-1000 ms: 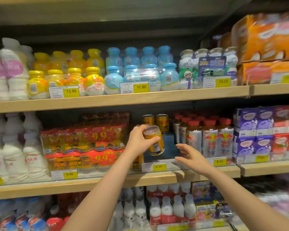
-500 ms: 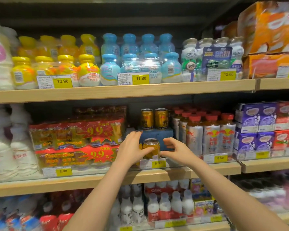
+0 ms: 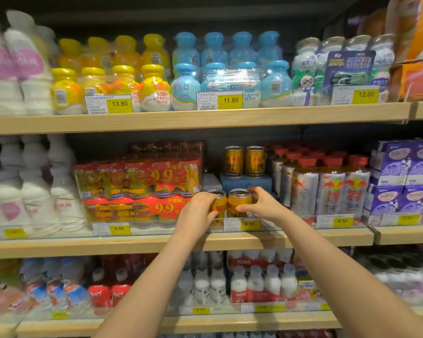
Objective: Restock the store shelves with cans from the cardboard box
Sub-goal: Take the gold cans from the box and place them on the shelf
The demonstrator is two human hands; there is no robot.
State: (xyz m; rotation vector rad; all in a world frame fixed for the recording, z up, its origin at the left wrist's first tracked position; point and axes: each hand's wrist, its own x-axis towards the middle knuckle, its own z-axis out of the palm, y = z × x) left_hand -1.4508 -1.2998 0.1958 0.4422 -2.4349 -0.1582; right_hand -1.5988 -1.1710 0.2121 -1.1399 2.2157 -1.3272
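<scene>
Now two gold cans (image 3: 239, 203) stand between both hands (image 3: 260, 206).

Both forearms are bare, with no sleeves, gloves or jewellery showing.

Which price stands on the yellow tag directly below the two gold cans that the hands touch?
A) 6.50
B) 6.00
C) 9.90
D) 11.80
B: the yellow tag under the two gold cans on the middle shelf reads 6.00.
</scene>
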